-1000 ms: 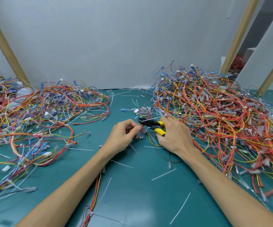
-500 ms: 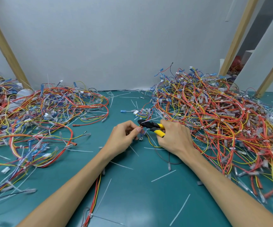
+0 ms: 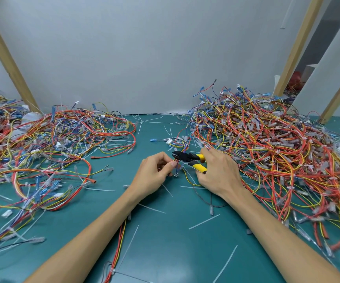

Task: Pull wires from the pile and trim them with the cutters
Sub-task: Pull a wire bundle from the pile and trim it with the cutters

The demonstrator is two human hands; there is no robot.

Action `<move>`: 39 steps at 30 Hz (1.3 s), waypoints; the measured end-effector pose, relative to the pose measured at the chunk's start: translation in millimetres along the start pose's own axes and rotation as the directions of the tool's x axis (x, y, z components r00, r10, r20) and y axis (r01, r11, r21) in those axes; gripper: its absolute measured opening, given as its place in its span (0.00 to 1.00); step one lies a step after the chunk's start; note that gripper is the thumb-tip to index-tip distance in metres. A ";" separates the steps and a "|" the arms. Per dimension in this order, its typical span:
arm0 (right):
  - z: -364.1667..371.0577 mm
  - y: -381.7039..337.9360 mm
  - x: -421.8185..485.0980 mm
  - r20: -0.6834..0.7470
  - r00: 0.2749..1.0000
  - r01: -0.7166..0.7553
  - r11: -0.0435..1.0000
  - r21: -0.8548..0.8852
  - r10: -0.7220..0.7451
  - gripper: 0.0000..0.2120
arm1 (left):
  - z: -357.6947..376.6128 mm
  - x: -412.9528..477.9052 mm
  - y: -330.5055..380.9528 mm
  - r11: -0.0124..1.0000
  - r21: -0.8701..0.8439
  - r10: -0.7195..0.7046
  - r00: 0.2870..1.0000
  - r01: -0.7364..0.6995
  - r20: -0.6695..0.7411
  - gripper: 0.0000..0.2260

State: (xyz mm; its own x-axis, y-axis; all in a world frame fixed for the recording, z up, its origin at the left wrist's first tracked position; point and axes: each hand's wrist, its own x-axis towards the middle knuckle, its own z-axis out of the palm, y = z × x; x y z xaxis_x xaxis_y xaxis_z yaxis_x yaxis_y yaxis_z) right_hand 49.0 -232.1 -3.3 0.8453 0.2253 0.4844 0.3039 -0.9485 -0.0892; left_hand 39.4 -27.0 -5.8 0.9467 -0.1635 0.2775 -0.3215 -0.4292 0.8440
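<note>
Trimming wire [image 3: 176, 174] at the desk [image 3: 165, 252]
Pinching it in left hand [image 3: 154, 174] fingers; gripping cutters [image 3: 187, 158] in right hand [image 3: 218, 172] fingers.

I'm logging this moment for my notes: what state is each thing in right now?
Yellow-handled black cutters: gripped by right hand, nose at the wires.
Thin coloured wire bundle: pinched by left hand.
Tangled wire pile on the right: heaped high.
Flatter wire pile on the left: spread out, no hand on it.
White cable-tie offcuts: scattered on green mat.
</note>
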 end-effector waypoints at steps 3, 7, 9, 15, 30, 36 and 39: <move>-1.9 -0.9 0.8 0.046 0.999 -0.003 1.000 0.000 0.003 0.16 | 0.2 -0.2 0.7 1.000 0.014 0.000 1.000 0.000 -0.003 0.08; -6.5 -3.1 0.3 0.062 0.998 -0.022 1.000 -0.017 0.023 0.13 | -0.3 -1.1 2.5 1.000 0.029 0.005 1.000 -0.004 -0.005 0.09; -8.7 -3.8 0.1 0.073 0.996 -0.041 0.999 -0.026 0.043 0.12 | -0.7 -1.7 2.9 0.999 0.047 0.010 1.000 -0.009 -0.007 0.09; -5.8 -4.0 -1.1 0.088 0.992 -0.090 0.996 0.001 0.090 0.10 | -0.5 -1.6 4.5 0.999 0.042 0.002 1.000 -0.001 -0.017 0.08; -4.7 -4.8 1.2 -0.062 0.931 -0.280 0.816 0.506 0.359 0.18 | -15.9 3.1 -7.5 0.886 -0.446 -0.114 0.992 0.126 0.054 0.04; -4.4 -4.4 2.8 0.035 0.903 -0.341 0.665 0.664 0.428 0.12 | -16.8 5.3 -9.0 0.808 -0.570 -0.142 0.988 0.148 0.055 0.03; -6.0 -4.8 3.4 0.074 0.890 -0.365 0.606 0.707 0.449 0.13 | -17.3 5.5 -9.2 0.800 -0.580 -0.144 0.988 0.150 0.057 0.03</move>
State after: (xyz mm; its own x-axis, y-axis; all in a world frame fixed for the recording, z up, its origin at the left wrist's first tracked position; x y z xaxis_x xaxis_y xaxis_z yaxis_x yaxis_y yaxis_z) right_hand 47.8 -228.0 4.0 0.9219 -0.2089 0.3264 0.1862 -0.4998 -0.8459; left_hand 47.9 -8.6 -4.2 0.9805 -0.1505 0.1262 -0.1040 0.1473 0.9836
